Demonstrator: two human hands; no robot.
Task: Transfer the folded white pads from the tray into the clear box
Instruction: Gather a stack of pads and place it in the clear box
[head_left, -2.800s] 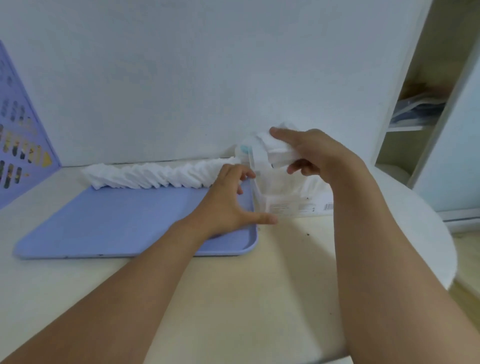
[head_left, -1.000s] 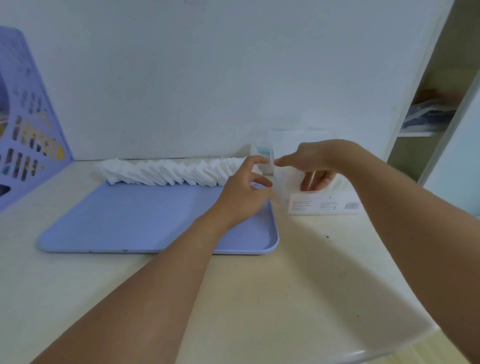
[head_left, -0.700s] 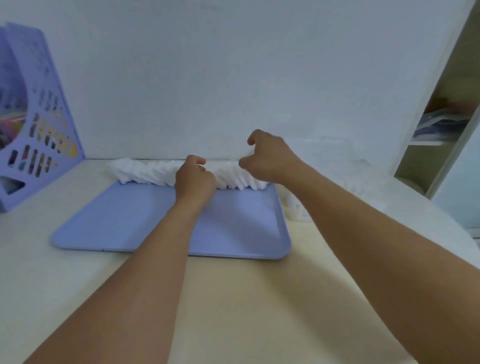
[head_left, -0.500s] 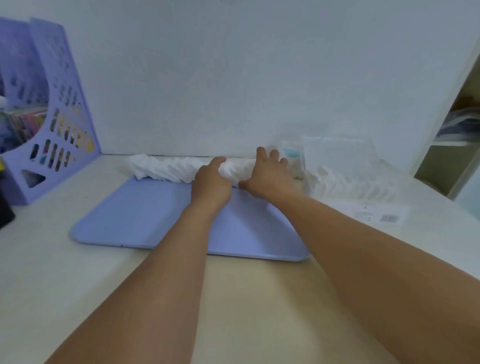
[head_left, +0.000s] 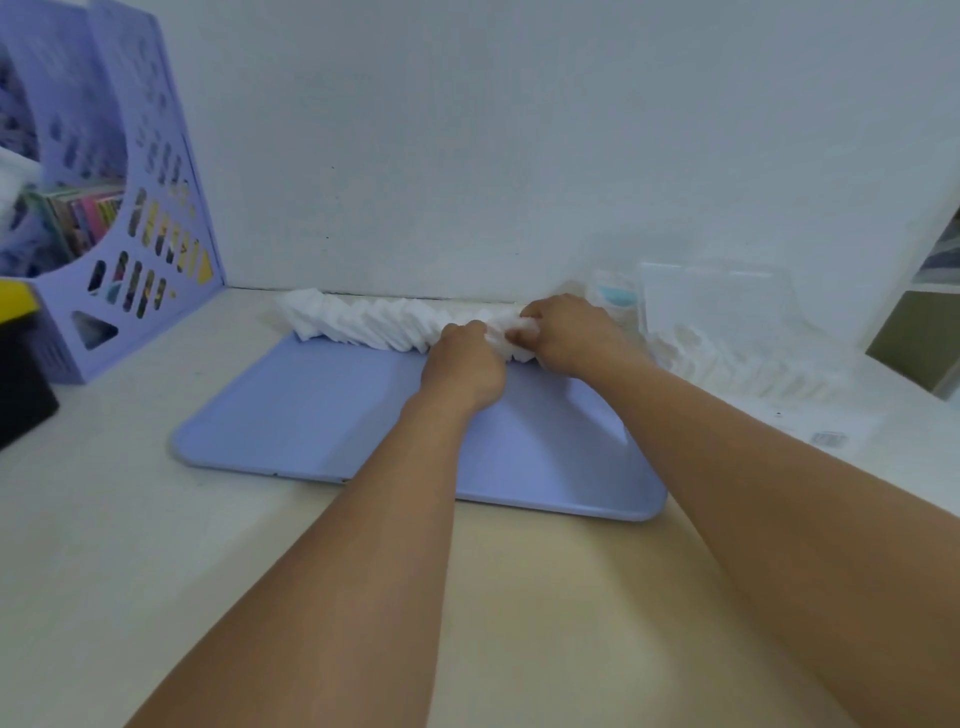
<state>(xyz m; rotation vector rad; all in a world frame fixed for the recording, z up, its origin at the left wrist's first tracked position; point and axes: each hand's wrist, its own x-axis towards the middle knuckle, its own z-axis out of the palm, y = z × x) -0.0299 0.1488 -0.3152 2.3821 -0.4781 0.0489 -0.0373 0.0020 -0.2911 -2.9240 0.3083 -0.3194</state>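
At centre frame, the right end of a row of folded white pads (head_left: 374, 325) on the blue tray (head_left: 311, 410) is gripped by the curled fingers of the left hand (head_left: 464, 366) and right hand (head_left: 569, 332). The clear box (head_left: 727, 332), already holding pads, is seen at right on the surface (head_left: 130, 519).

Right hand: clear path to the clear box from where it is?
Probably yes. The right hand grips pads at the row's right end on the tray; the clear box stands open-topped just to its right, nothing visible between.
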